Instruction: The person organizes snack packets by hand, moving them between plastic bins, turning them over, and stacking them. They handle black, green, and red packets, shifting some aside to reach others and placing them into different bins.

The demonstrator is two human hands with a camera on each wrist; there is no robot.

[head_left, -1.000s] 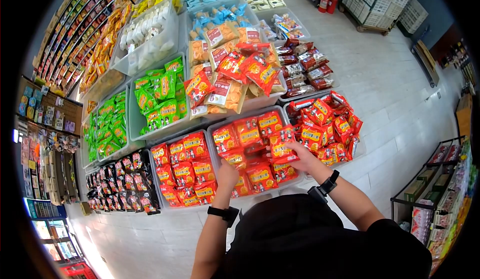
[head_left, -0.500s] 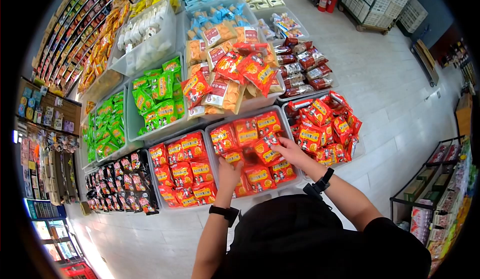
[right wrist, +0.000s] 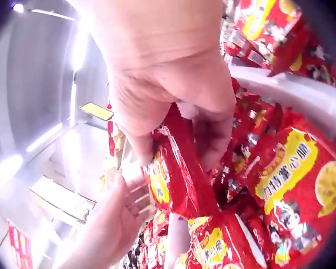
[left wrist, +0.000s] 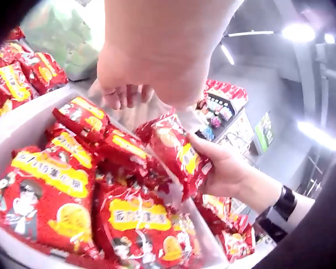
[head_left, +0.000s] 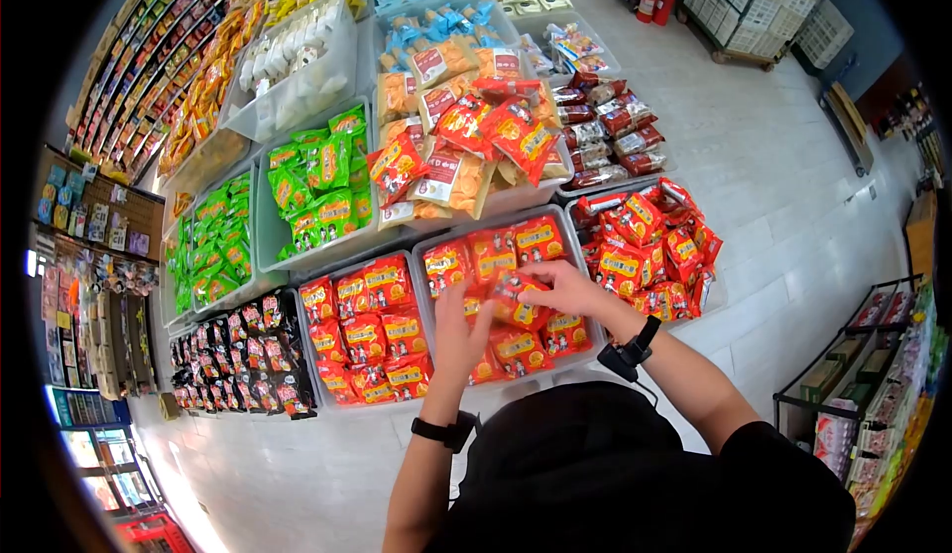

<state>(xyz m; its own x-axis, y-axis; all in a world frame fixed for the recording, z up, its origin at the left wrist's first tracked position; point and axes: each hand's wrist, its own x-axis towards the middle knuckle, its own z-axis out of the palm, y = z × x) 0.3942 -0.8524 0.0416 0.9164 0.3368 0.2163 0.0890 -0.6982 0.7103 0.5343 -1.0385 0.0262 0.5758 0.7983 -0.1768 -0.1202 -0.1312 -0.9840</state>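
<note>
My right hand (head_left: 567, 291) pinches a red snack packet (head_left: 518, 300) above a clear bin (head_left: 587, 330) of similar red packets. In the right wrist view, that packet (right wrist: 182, 174) hangs between the thumb and fingers of the right hand (right wrist: 173, 95). My left hand (head_left: 461, 330) is raised over the bin's left side, fingers extended and nothing gripped. The left wrist view has the left hand (left wrist: 151, 73) above the bin, with the right hand (left wrist: 227, 171) holding the packet (left wrist: 176, 151) beside it.
A second bin of red packets (head_left: 365, 337) and black packets (head_left: 238, 355) stand to the left. Behind are green packets (head_left: 327, 161) and loose red packets (head_left: 516, 136) on tan bags (head_left: 451, 181). More red packets (head_left: 645, 245) fill a bin at right.
The right hand has carried its packet a little left, towards the left hand. The left hand has lifted from the packets, its fingers now straighter.
</note>
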